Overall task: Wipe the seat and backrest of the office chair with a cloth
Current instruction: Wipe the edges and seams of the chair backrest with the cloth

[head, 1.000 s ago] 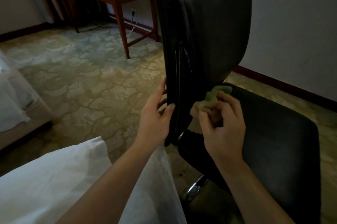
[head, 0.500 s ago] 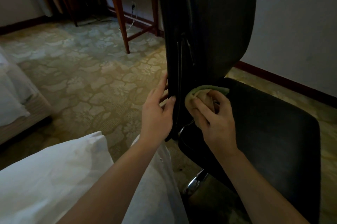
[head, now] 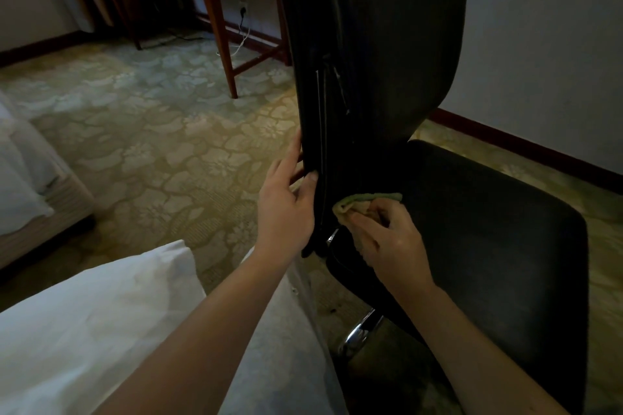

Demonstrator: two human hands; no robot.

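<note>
1. Cloth [head: 362, 202] is bunched under my right hand [head: 387, 241], fingers curled round it. It is pressed into the crease where backrest [head: 387, 43] meets seat [head: 488, 229]. A wad that small could slip out mid-stroke and drop to the carpet [head: 151, 144].
2. Left hand [head: 286, 208] clasps the backrest's side edge, thumb in front, fingers behind and barely bent. I judge that this light hold may let the chair swivel or roll if I push harder.
3. Fingertips could snag in the gap beside the strip [head: 324, 131] near that edge.
4. Dim light hides streaks, so I could miss patches on the broad seat and the upper backrest.
</note>
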